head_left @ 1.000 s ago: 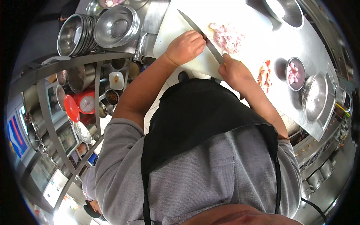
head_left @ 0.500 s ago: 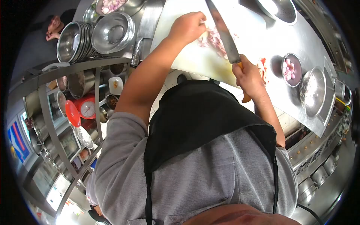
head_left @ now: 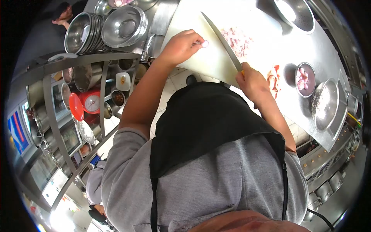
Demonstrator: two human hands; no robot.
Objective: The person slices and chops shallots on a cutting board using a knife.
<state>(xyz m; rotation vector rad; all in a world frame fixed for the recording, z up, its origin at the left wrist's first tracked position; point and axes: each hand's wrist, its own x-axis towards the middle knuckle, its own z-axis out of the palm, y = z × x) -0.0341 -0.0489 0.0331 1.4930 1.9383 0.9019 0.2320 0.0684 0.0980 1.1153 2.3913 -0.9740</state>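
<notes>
My left hand (head_left: 184,47) is closed, pinching a small pale pink shallot (head_left: 205,44) between thumb and fingertips over the left side of the white cutting board (head_left: 185,19). In my right hand (head_left: 253,83) is the handle of a long kitchen knife (head_left: 224,41), its blade slanting up and left across the board. Beyond the blade, to its right, lies a pile of chopped shallots (head_left: 237,41). A small bowl of peeled shallots (head_left: 302,79) stands to the right, and reddish peelings (head_left: 274,81) lie nearer my right wrist.
Stacked metal bowls (head_left: 124,27) stand at the upper left. A colander (head_left: 325,104) sits by the right table edge, and a large metal bowl (head_left: 295,15) at the upper right. Below left, shelves hold a red scale (head_left: 91,102). Another person's hand (head_left: 62,15) shows at the far upper left.
My left hand has moved left, away from the chopped pile, and a shallot now shows in its fingertips. The knife has shifted to the left of the pile.
</notes>
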